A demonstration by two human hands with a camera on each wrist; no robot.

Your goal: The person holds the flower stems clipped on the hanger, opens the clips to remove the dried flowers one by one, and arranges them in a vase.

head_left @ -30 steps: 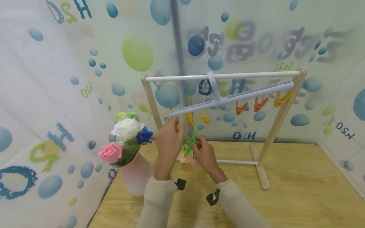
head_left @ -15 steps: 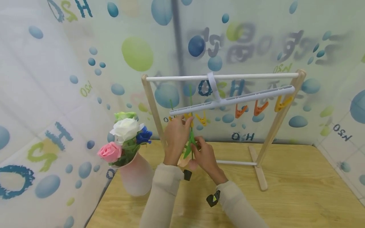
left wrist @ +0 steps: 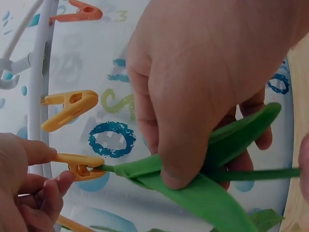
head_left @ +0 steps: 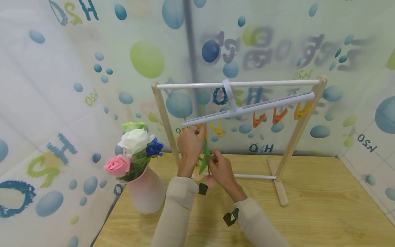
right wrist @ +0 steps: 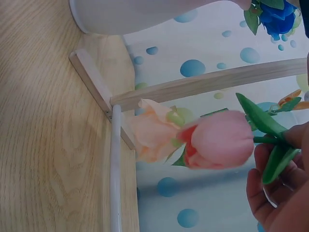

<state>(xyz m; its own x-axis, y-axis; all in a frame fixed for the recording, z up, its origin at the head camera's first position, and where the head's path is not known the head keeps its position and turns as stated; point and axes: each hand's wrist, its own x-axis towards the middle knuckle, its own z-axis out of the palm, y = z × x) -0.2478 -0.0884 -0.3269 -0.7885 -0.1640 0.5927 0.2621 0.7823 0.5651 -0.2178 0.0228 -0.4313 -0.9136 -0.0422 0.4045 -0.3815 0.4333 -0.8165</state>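
A pink artificial tulip [right wrist: 219, 140] hangs head down, its stem running up beside the hanger. My right hand [head_left: 221, 167] grips it by the stem and green leaves [left wrist: 212, 193], below a yellow clothespin [left wrist: 82, 164] on the hanger. That clothespin is pinched in the fingertips of my left hand [head_left: 190, 142]; the tulip's stem meets its end. A pale peach flower [right wrist: 153, 130] hangs upside down beside the tulip. The light blue hanger [head_left: 250, 109] tilts, its left end lower, with several yellow and orange clothespins along it.
The hanger hooks over the white rail [head_left: 274, 83] of a wooden stand [head_left: 290, 147]. At the left, a pink and white vase [head_left: 146, 192] holds pink, white, blue and green flowers. All stand on a wooden table [head_left: 324, 206] before a patterned curtain.
My left hand has shifted right from the leftmost clothespin to the one by the tulip stem and now pinches it. The right hand stays on the tulip, nearly still.
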